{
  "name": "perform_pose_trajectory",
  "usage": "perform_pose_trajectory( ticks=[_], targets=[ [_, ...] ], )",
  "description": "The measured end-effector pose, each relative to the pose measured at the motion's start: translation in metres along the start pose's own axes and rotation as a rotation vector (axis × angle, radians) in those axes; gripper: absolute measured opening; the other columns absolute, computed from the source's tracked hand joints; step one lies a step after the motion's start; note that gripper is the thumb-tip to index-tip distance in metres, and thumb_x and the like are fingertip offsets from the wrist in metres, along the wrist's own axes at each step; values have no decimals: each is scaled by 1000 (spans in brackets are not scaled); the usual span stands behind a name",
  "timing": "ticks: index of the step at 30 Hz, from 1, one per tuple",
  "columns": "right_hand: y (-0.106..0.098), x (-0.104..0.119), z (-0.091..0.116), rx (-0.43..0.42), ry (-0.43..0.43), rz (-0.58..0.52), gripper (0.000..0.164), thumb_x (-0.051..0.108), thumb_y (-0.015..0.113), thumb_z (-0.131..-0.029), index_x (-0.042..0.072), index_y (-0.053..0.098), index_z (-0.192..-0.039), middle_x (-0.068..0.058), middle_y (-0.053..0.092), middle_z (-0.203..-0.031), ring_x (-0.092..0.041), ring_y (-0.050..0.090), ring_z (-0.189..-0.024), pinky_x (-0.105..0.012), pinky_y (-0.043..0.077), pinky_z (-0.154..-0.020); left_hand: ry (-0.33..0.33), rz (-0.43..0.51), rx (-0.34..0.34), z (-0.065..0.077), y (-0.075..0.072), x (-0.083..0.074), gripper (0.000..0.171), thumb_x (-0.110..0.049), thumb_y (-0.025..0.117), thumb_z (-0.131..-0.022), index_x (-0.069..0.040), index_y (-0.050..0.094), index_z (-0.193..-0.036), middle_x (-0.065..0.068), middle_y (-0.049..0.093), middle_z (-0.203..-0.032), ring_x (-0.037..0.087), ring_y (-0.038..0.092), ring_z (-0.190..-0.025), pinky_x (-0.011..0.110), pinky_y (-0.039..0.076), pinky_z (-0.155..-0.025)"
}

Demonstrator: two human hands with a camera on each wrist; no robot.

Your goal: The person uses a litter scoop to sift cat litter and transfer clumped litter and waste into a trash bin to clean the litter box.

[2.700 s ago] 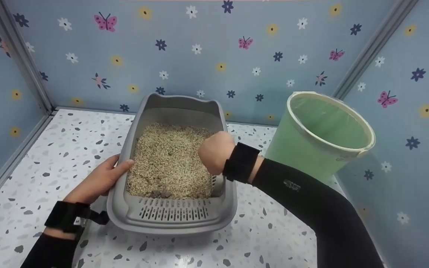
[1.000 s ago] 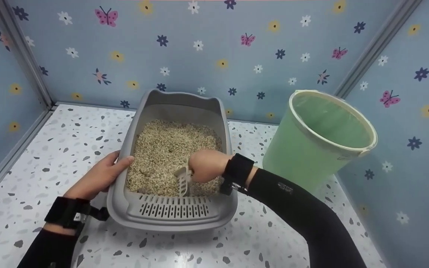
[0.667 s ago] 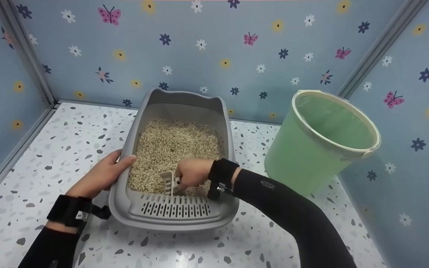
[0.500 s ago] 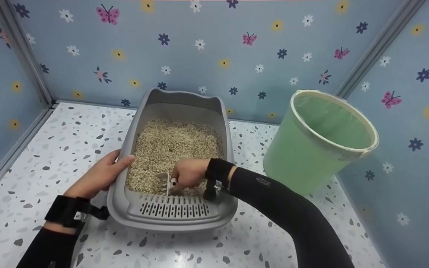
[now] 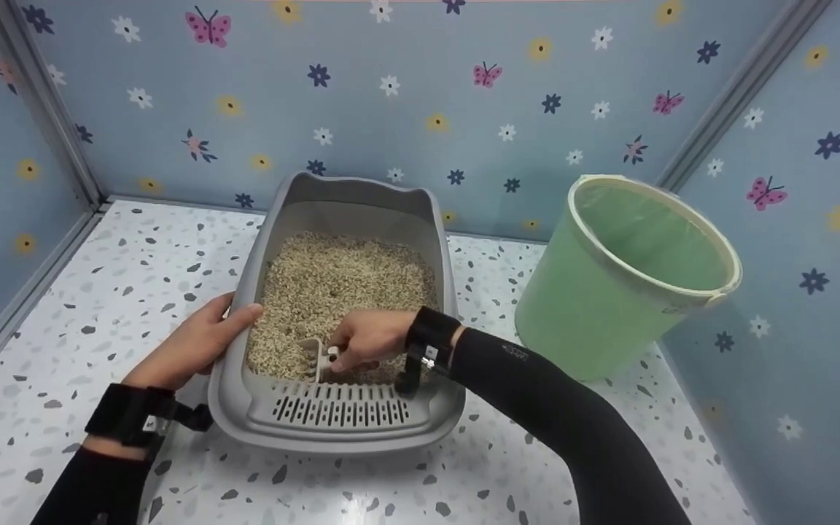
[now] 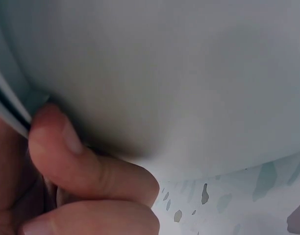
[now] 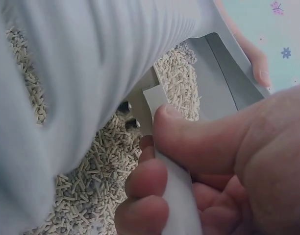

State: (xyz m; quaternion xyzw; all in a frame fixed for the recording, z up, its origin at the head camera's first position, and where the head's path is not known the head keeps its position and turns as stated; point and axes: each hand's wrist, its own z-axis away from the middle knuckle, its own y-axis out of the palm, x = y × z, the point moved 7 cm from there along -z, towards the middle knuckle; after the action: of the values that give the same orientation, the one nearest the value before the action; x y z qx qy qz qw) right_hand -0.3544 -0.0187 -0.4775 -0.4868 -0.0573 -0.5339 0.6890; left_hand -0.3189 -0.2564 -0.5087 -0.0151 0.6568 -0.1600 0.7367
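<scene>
A grey litter box [image 5: 354, 442] stands on the speckled surface, part filled with pale pellet litter [image 5: 347, 281]. My left hand [image 5: 194, 343] grips its left rim, thumb over the top; in the left wrist view the fingers [image 6: 101, 178] are curled below the rim against the outer wall [image 6: 179, 73]. Inside the box, near the slotted front ledge, my right hand [image 5: 375, 337] holds a light litter scoop [image 5: 316, 356]. The right wrist view shows thumb and fingers wrapped round the scoop's handle [image 7: 177, 205]. The scoop's head is partly hidden; dark spots beside it are unclear.
A green bin [image 5: 580, 306] with a clear liner and cream rim [image 5: 726, 255] stands right of the box. Flowered blue panels [image 5: 391, 109] close off the back and both sides. White speckled surface [image 5: 135, 270] surrounds the box.
My right hand has moved from the box's right side leftward and toward the front ledge. The scoop has come into view and shifted left through the litter. The left hand stays on the rim.
</scene>
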Motion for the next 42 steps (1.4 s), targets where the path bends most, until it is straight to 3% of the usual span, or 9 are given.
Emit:
perform_pose_trajectory(
  ticks=[9,15,22,30,35,40,42],
  targets=[
    [-6,-1,6,-26,-41,-83,22,22,77,-106,2,82,-116,2,65,-78,-9,53,-64,-22,45,-57,-19,6,-8,-2,1,0,93,-56,56,-115,-1,12,-177,21,67,-114,26,78,-82,49,69,-67],
    [-10,0,7,-37,-71,-148,23,21,77,-107,4,82,-122,2,63,-76,-9,50,-62,-22,43,-54,-18,-5,-20,-1,0,0,94,-57,56,-115,-1,13,-177,22,68,-119,27,79,-85,49,69,-70],
    [-18,-4,8,-98,-50,-232,25,19,76,-108,-2,78,-119,1,62,-79,-9,49,-64,-23,42,-56,4,8,-17,0,0,-3,93,-59,56,-114,-2,17,-177,26,71,-125,29,80,-88,50,70,-72],
    [-24,-8,9,-168,-49,-233,23,20,76,-107,0,80,-119,2,62,-81,-10,51,-68,-23,45,-62,4,-20,-16,0,1,-4,94,-58,56,-114,-1,16,-177,28,69,-126,31,79,-88,49,69,-70],
    [-34,-13,12,-240,-37,-223,24,19,77,-107,1,81,-122,2,63,-81,-8,50,-67,-22,43,-60,3,15,-6,-1,1,-2,91,-56,56,-115,-1,16,-176,26,73,-123,36,81,-91,50,70,-71],
    [-43,-18,15,-293,-59,-208,21,15,77,-106,-4,80,-116,1,63,-78,-9,51,-66,-22,44,-60,-14,25,-3,1,-1,-1,91,-57,55,-115,-2,15,-176,33,70,-127,35,81,-92,51,70,-70],
    [-47,-21,17,-306,-60,-191,20,14,77,-106,-5,78,-106,0,61,-77,-9,51,-65,-22,44,-61,-19,22,-1,1,-1,-1,92,-58,55,-115,-3,14,-176,35,69,-131,36,81,-93,51,70,-71]
  ],
)
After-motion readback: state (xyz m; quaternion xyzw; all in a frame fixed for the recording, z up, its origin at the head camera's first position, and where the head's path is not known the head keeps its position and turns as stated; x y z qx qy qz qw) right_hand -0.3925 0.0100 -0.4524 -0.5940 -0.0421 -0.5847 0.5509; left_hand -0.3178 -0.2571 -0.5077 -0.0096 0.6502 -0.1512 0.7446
